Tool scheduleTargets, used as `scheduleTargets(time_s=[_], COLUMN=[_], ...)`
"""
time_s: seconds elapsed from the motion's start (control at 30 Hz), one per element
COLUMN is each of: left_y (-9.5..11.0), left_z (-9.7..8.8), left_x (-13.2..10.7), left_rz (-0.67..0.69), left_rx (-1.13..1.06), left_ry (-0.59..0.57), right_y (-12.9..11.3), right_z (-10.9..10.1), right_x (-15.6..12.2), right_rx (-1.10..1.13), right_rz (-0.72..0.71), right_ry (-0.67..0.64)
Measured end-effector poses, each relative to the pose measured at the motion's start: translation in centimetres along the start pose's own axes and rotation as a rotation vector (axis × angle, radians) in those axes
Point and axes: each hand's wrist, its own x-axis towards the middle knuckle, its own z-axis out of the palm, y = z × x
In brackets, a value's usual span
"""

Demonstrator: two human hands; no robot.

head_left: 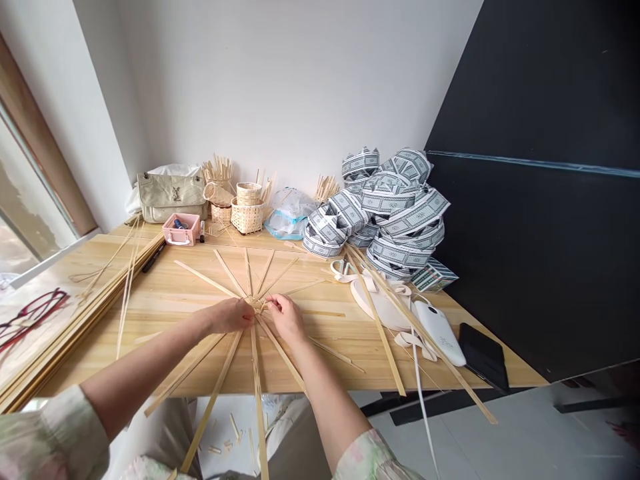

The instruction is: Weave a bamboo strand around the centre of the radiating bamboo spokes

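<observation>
Woven baskets (248,217) stand upper left, patterned bands (400,200) pile upper right. At mid-frame, the left hand (234,316), curled palm-down, and right hand (286,317), pinching, grip radiating strips (258,393) at their crossing.

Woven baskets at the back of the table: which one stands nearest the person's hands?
The wide pale basket with a smaller basket above it. Its base stands farthest forward, closer to the left hand and right hand than the others.
</observation>
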Motion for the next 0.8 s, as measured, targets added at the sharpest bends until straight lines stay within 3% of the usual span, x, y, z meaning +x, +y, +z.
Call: scheduleTargets(time_s=[0.17, 0.33, 0.47, 0.57, 0.7, 0.8], left_y=[-0.2, 0.0, -0.3, -0.8, -1.3, -1.4], left_z=[-0.3, -0.3, -0.3, 0.0, 0.3, 0.3], left_x=[-1.0, -1.5, -1.7, -1.5, -1.3, -1.4], left_rz=[-0.034, -0.071, -0.071, -0.073, -0.082, -0.041], left_rx=[-0.111, -0.214, -0.279, -0.320, -0.394, -0.438], left_ry=[-0.012, 0.022, 0.028, 0.035, 0.046, 0.027], right_y=[0.2, 1.9, 2.0, 0.3, -2.2, -3.0], right_z=[-1.0, -3.8, -5.5, -5.1, -2.4, -0.5], right_x=[1.4, 3.4, 2.9, 1.3, -1.4, -2.5], right_rx=[-0.142, -0.379, -0.450, -0.444, -0.210, -0.264], right_rz=[0.069, 0.138, 0.171, 0.004, -0.266, -0.320], right_ry=[-0.026, 0.074, 0.102, 0.061, -0.263, -0.263])
